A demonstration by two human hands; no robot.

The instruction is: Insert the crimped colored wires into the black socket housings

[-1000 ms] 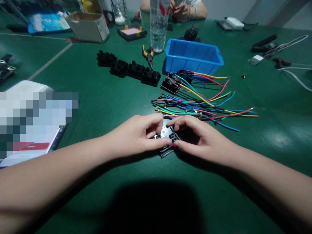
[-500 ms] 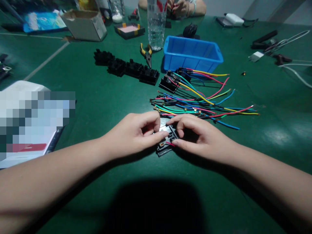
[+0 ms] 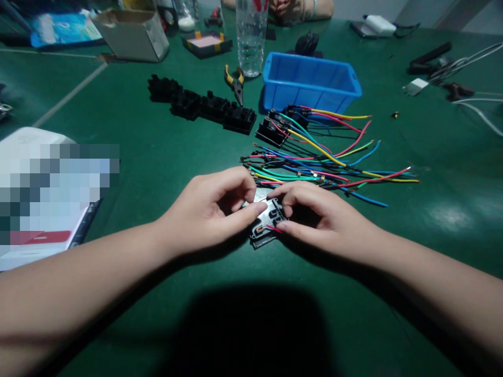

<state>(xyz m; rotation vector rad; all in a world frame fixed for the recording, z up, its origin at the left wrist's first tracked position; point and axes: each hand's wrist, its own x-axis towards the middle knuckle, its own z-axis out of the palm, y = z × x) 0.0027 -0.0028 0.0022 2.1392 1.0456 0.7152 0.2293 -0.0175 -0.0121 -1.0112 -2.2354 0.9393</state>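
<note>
Two hands, one connector block

Both hands meet low on the green worktop (image 3: 165, 157), just in front of a fan of loose coloured wires (image 3: 314, 170). The left hand (image 3: 208, 209) has thumb and forefinger closed on the left edge of a small black connector block (image 3: 264, 235), which lies tilted on the worktop between the hands. The right hand (image 3: 322, 220) is curled over the block's right side, its fingers (image 3: 293, 229) pinched around a short red wire (image 3: 274, 229) whose brass-tipped end sits at one of the block's slots.

By the look of it, the step in hand is seating that terminal in its cavity. Whether it has gone fully home cannot be told. Pushing it in would call for a steady block and a wire kept in line with the slot.

Farther back lie a row of empty black blocks (image 3: 204, 104), yellow-handled pliers (image 3: 236, 84), a blue bin (image 3: 310, 84) and a water bottle (image 3: 251, 36). Another person's hands (image 3: 291, 8) show at the far edge.
</note>
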